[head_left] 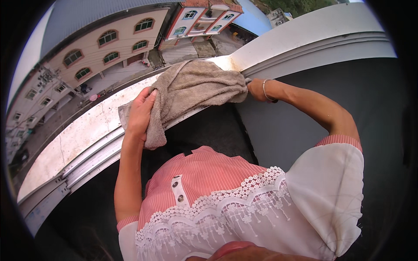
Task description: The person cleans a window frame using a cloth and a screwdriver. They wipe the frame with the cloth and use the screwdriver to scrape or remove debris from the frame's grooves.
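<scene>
A greyish-brown towel [196, 85] is spread and bunched over the window ledge, with one end hanging down on the inner side. My left hand [140, 111] grips the towel's left edge, the thumb on top and the fingers partly behind the cloth. At the towel's right end my right hand [257, 89] is closed on a corner of it, a thin bracelet at the wrist. The white ledge [98, 119] under the cloth is stained and cracked.
Metal window tracks [93, 152] run along the ledge's inner side. A white frame [313, 50] borders a dark grey panel [296, 126] on the right. Beyond the ledge is a drop to a street, with buildings [109, 43] opposite.
</scene>
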Tool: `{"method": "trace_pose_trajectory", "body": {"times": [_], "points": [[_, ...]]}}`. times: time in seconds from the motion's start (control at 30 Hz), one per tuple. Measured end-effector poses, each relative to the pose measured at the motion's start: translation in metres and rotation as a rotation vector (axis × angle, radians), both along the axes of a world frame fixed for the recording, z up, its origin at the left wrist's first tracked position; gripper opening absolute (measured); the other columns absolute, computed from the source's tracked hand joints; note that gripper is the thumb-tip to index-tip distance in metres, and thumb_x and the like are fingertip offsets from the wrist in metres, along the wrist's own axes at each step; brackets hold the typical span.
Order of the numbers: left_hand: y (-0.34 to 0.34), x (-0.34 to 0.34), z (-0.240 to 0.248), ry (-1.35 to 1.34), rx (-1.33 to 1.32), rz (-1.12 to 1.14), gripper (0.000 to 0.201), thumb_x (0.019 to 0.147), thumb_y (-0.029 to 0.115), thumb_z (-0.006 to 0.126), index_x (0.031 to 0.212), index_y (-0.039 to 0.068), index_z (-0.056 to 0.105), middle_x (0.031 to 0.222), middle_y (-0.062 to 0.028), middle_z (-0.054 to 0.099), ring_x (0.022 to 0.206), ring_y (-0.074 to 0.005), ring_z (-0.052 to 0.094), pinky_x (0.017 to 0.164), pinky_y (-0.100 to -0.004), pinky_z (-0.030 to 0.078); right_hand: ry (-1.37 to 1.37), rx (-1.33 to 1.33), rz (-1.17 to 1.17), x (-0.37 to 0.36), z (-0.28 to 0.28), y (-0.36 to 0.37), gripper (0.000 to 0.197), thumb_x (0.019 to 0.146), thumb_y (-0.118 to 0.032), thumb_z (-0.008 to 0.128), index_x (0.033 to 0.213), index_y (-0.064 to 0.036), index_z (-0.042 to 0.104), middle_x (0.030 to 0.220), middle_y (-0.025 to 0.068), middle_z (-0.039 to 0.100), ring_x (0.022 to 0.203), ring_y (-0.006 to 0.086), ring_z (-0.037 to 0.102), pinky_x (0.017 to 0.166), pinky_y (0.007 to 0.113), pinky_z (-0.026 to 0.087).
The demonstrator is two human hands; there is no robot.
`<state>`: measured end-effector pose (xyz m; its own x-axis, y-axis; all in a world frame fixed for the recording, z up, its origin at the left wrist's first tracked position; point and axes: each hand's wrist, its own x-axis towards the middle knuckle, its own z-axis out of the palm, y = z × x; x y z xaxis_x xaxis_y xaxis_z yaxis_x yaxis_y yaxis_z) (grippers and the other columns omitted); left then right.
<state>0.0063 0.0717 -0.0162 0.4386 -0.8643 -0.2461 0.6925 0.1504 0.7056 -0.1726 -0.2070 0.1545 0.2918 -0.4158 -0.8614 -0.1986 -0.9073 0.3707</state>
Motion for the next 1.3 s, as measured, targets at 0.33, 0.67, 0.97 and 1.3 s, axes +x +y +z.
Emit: {"method": "trace_pose_trajectory", "body": {"times": [0.33, 0.67, 0.97, 1.3], "points": [[0.047, 0.009, 0.051, -0.479, 0.157, 0.033, 0.069, 0.084, 0.012, 0.069, 0.15, 0.008, 0.052, 0.145, -0.0112, 0.053, 0.127, -0.0202, 0.055, 0.109, -0.0321, 0.044, -0.375, 0.749, 0.278, 0.038, -0.007, 0.042, 0.035, 0.092, -0.012, 0.067, 0.123, 0.0024, 0.064, 0.105, 0.0296, 0.069, 0.102, 0.046, 0.067, 0.092, 0.049, 0.054], [0.177, 0.018, 0.099, -1.211, 0.991, 0.419, 0.056, 0.087, 0.004, 0.054, 0.142, 0.012, 0.061, 0.107, -0.0089, 0.066, 0.095, -0.014, 0.059, 0.088, -0.0268, 0.048, -0.514, 0.836, 0.78, 0.086, -0.057, 0.078, 0.047, 0.091, -0.007, 0.06, 0.137, -0.0001, 0.054, 0.077, 0.0249, 0.067, 0.076, 0.0454, 0.067, 0.067, 0.054, 0.052], [0.199, -0.055, 0.036, -1.575, 1.444, 0.971, 0.024, 0.086, 0.012, 0.077, 0.11, 0.012, 0.076, 0.124, -0.0109, 0.06, 0.117, -0.0339, 0.054, 0.099, -0.0439, 0.047, -0.546, 0.874, 0.899, 0.097, -0.035, 0.068, 0.065, 0.092, -0.009, 0.059, 0.156, -0.0135, 0.043, 0.085, 0.02, 0.063, 0.071, 0.04, 0.066, 0.064, 0.05, 0.051], [0.178, -0.048, 0.033, -1.513, 1.642, 1.052, 0.014, 0.085, 0.014, 0.074, 0.096, 0.007, 0.073, 0.105, -0.0084, 0.065, 0.102, -0.0329, 0.06, 0.089, -0.0452, 0.049, -0.522, 0.843, 0.964, 0.099, -0.022, 0.121, 0.068, 0.089, -0.005, 0.053, 0.156, -0.0058, 0.041, 0.085, 0.0242, 0.064, 0.073, 0.0419, 0.067, 0.066, 0.049, 0.054]]}}
